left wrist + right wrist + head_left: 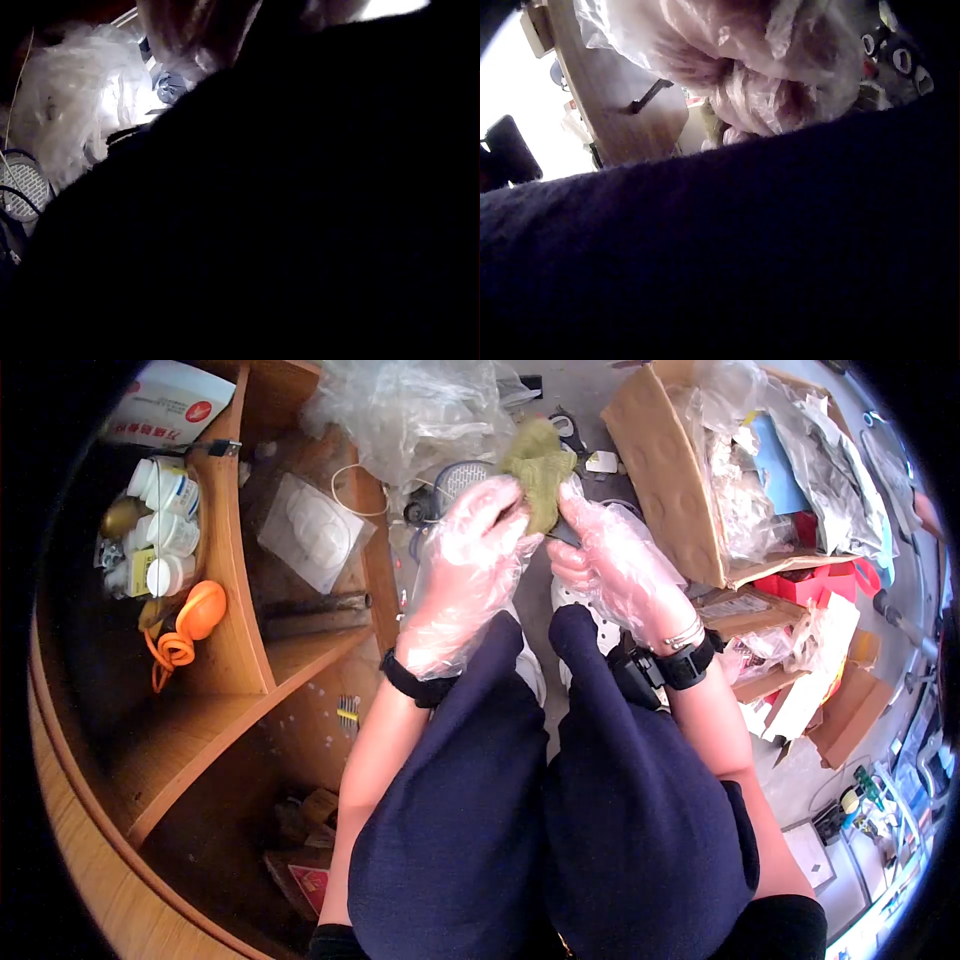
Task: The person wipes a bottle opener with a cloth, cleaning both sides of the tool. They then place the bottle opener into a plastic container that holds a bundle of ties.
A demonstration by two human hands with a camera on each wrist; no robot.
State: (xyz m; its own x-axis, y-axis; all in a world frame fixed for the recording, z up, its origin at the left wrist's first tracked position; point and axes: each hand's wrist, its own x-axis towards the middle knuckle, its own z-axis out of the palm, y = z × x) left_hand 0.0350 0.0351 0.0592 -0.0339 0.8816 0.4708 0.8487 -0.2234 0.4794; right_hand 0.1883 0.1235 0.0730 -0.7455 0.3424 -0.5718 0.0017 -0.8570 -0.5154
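Note:
Both hands wear thin clear plastic gloves and meet over the knees in the head view. My left hand [478, 538] pinches the left edge of an olive-green cloth [540, 468]. My right hand [600, 550] grips the same cloth from the right, fingers curled. The cloth bunches upward between them. Dark navy trousers [560, 790] fill the lower middle. In the right wrist view the gloved right hand [765, 67] shows above the dark trouser fabric. The left wrist view is mostly black fabric, with crumpled plastic [75, 105] at left.
A wooden shelf unit [240, 620] at left holds white bottles [165, 510] and an orange coiled cord [190, 625]. Crumpled clear plastic bags [420, 410] lie ahead. An open cardboard box [680, 470] of plastic and papers sits right, with red items [820, 582] and more boxes beside it.

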